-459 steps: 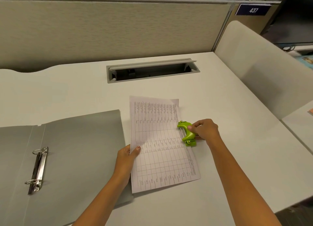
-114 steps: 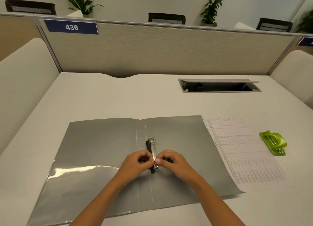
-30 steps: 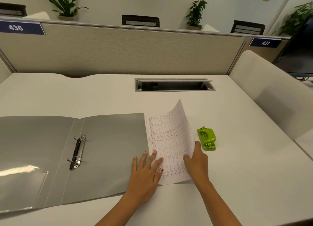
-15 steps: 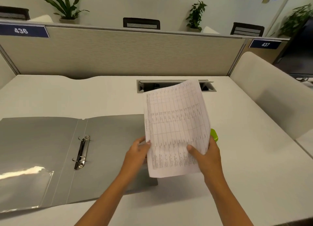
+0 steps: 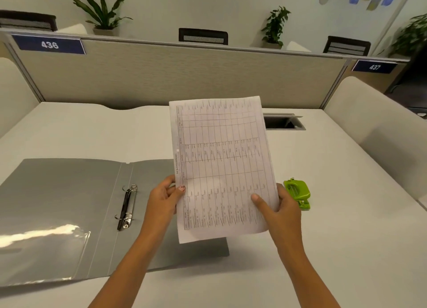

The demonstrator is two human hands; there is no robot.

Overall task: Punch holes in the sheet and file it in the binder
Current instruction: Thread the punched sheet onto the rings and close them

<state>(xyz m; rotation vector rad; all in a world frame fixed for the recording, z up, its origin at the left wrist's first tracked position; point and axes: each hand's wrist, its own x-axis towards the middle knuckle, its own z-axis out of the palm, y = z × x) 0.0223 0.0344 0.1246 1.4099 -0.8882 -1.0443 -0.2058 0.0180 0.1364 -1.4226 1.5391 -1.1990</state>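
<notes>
Gripped at both lower edges by left hand (image 5: pixel 164 198) and right hand (image 5: pixel 280 207): printed sheet (image 5: pixel 221 159), raised above open grey binder (image 5: pixel 69 206); green hole punch (image 5: pixel 297 193) just right.

A single wide-angle view from the person's head looks forward and down across a pale white tabletop (image 5: pixel 323 215) towards a beige fabric partition (image 5: pixel 184 76) at its far edge. Both forearms reach in from the bottom, close to the camera.
</notes>
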